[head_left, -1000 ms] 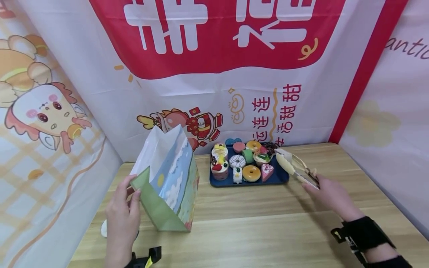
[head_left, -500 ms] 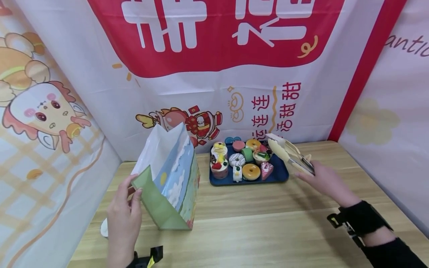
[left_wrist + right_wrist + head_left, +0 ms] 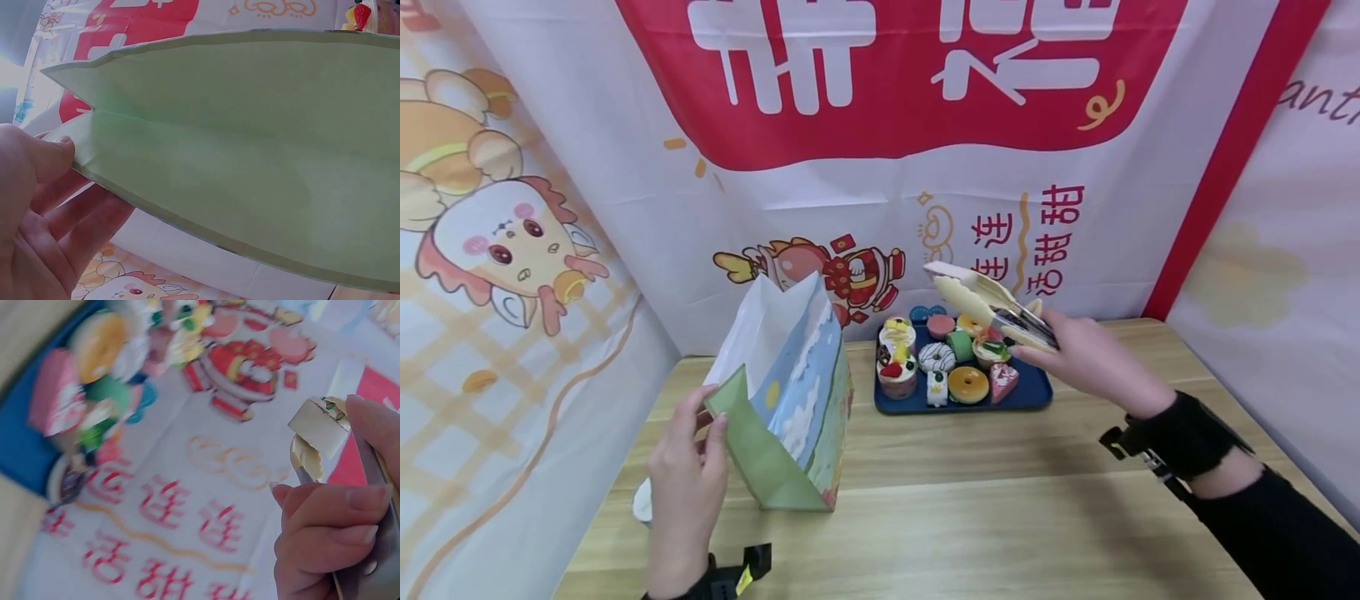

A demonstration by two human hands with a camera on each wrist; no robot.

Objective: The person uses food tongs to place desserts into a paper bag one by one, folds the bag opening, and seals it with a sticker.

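My left hand (image 3: 688,479) pinches the edge of a paper gift bag (image 3: 778,467) between thumb and fingers. The bag is green on its side, has a sky-and-meadow print and stands with its mouth open. Raised above the tray, my right hand (image 3: 1090,367) grips a pair of metal food tongs (image 3: 988,304) with cream-coloured tips. In the right wrist view, a small white block-shaped cake (image 3: 322,428) with green decoration sits between the tong tips. Below the tongs, a dark blue tray (image 3: 925,407) carries several toy-like pastries, including a golden doughnut (image 3: 967,385) and a pink cake wedge (image 3: 1003,381).
The wooden table (image 3: 947,500) runs up to a printed cloth backdrop (image 3: 820,187). Printed cloths also line the left and right sides. A small white object (image 3: 642,502), partly hidden by my left hand, lies at the table's left.
My right hand has lifted the tongs from the tray's right end and carried them up and to the left. My left hand keeps its pinch on the bag's edge.
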